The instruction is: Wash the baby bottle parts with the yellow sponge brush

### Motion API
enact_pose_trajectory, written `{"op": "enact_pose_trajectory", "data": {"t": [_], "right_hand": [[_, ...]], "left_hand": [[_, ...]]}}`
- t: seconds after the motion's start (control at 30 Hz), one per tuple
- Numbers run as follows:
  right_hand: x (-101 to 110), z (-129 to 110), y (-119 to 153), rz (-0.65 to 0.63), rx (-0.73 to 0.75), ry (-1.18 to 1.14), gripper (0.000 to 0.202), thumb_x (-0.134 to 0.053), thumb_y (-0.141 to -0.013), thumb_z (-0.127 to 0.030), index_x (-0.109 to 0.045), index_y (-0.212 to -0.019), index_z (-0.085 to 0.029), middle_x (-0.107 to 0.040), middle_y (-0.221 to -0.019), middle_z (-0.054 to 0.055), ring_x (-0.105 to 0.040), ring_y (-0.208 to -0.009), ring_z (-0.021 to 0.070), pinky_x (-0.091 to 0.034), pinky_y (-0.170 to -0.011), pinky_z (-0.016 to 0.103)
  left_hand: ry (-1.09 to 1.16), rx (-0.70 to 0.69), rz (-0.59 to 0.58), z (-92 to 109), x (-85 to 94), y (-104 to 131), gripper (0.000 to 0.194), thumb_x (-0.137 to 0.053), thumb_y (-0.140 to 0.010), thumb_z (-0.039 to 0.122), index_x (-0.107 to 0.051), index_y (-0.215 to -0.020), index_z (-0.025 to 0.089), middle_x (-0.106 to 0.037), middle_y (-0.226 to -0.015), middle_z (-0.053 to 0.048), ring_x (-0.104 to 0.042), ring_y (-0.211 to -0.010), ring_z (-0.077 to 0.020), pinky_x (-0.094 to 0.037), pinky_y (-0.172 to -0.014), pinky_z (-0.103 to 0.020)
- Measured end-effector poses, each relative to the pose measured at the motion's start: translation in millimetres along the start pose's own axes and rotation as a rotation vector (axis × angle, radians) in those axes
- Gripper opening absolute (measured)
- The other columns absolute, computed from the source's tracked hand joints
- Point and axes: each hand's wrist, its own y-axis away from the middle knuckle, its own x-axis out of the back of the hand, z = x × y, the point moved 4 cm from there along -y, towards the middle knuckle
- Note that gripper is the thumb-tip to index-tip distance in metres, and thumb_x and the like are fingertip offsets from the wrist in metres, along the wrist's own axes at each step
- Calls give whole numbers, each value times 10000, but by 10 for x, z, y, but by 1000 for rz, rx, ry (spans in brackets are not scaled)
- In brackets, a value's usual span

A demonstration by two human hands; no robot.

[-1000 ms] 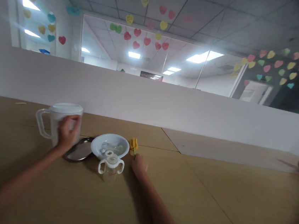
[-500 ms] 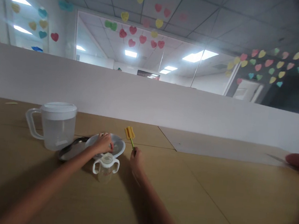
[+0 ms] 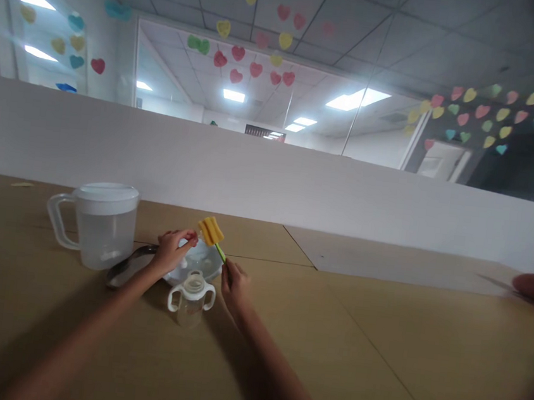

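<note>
A: Where is the sponge brush (image 3: 214,237) being held?
B: Its green handle (image 3: 220,254) is being gripped by the closed fingers of the right hand (image 3: 235,286); its yellow head (image 3: 210,230) is being seen at the far rim of the white bowl (image 3: 210,267).
A: Which way is it being pointed?
B: Its long axis is being slanted upward and leftward, the head being aimed away from the wearer.
A: And the left hand (image 3: 174,249)?
B: Its fingertips are being held close beside the head; whether anything is being gripped cannot be told.
A: The containers?
B: Clear and white pieces, indistinct, are being held in the bowl. An uncapped two-handled bottle (image 3: 190,305) is being supported upright on the worktop (image 3: 372,376), near a lidded pitcher (image 3: 105,232) and metal tray (image 3: 128,269).
</note>
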Motion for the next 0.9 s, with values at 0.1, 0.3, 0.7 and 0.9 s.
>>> {"op": "enact_pose_trajectory", "data": {"t": [0.1, 0.3, 0.7, 0.9], "right_hand": [[-4, -51, 32, 11, 84, 73, 348, -328, -938, -263, -608, -1098, -132, -655, -803, 97, -601, -664, 158, -407, -578, 216], [3, -72, 46, 14, 162, 226, 352, -321, -955, -256, -595, -1139, -135, -663, -811, 84, -596, -606, 141, -376, -522, 209], [109, 111, 2, 101, -18, 216, 306, -353, -939, -242, -619, -1049, -139, -689, -896, 102, -635, -699, 165, -421, -600, 221], [33, 56, 28, -51, 3, 217, 261, -403, -914, -218, -640, -1012, -170, -671, -811, 65, -606, -666, 146, -374, -569, 203]], "left_hand": [[51, 10, 63, 19, 20, 21, 227, -494, -760, 357, -645, -841, 209, -698, -790, -31, -624, -833, -200, -393, -867, -346], [220, 92, 66, 14, 24, 64, 211, -517, -691, 374, -628, -735, 200, -647, -679, -11, -595, -699, -188, -431, -712, -292], [496, 109, 160, 38, -26, -250, 384, -605, -687, 506, -688, -834, 161, -685, -866, -51, -603, -864, -193, -443, -832, -301], [472, 141, 178, 120, -32, -299, 380, -666, -651, 451, -722, -878, 151, -712, -913, -79, -624, -901, -220, -463, -857, -335]]}}
